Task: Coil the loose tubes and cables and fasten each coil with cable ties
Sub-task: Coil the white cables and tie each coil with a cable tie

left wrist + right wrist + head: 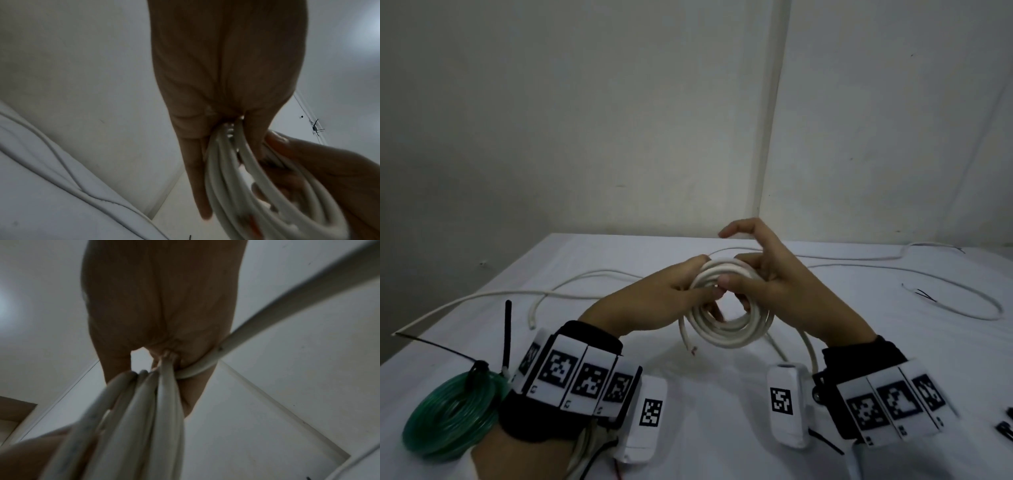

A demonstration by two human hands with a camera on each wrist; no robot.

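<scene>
A white cable coil (726,329) of several loops hangs above the white table (722,428) between both hands. My left hand (674,291) grips the coil's upper left side, thumb over the loops and fingers through the middle. My right hand (760,270) holds the upper right side, thumb on the loops, forefinger raised. In the left wrist view the coil (236,186) runs between thumb and fingers. In the right wrist view the loops (144,418) leave my palm and one strand (267,318) leads off up and right. The cut end (690,347) dangles at the lower left.
A green tube coil (448,418) bound with black cable ties lies at the near left. A loose white cable (482,298) trails across the left of the table and another thin one (893,270) across the right. Small black pieces (1005,426) sit at the right edge.
</scene>
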